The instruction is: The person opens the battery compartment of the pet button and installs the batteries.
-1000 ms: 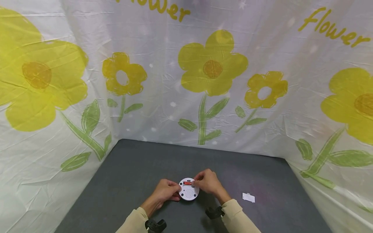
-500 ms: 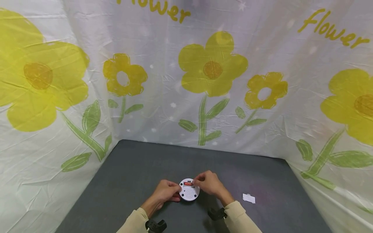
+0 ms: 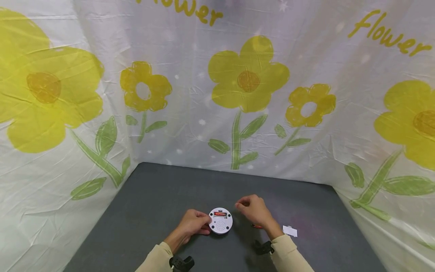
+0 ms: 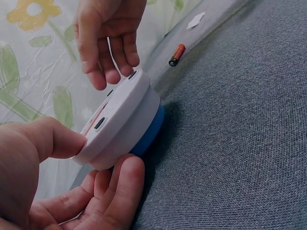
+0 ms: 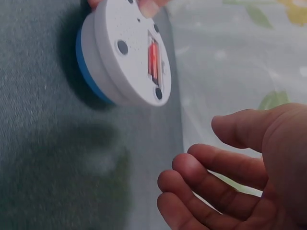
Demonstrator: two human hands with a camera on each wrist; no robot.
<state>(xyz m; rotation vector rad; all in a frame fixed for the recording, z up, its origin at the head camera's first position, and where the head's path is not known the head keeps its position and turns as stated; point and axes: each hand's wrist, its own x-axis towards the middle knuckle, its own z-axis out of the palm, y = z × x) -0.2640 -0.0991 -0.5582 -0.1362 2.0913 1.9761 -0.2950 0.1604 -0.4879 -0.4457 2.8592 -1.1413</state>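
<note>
My left hand (image 3: 192,223) pinches the edge of a round white device (image 3: 221,226), thumb on its upper face and fingers beneath. A blue section (image 4: 148,132) shows on its underside in the left wrist view. The device's upturned face has dark round feet, speaker holes and an uncovered battery compartment. Inside the compartment a red battery (image 5: 153,60) lies at one side. Off to the device's right, my right hand (image 3: 255,209) is in the air with thumb and fingers apart, holding nothing. A loose red and black battery (image 4: 177,55) rests on the table, partly hidden by the right wrist in the head view.
The white battery cover (image 3: 290,231) lies on the dark grey table (image 3: 190,185) at the right. Behind the table and along both sides hangs a white curtain (image 3: 190,124) printed with yellow flowers. Black straps with cameras sit on both wrists.
My right hand has left the compartment and moved right, and its fingers have let go. One battery now lies loose on the table near the right wrist. The left hand has stayed put.
</note>
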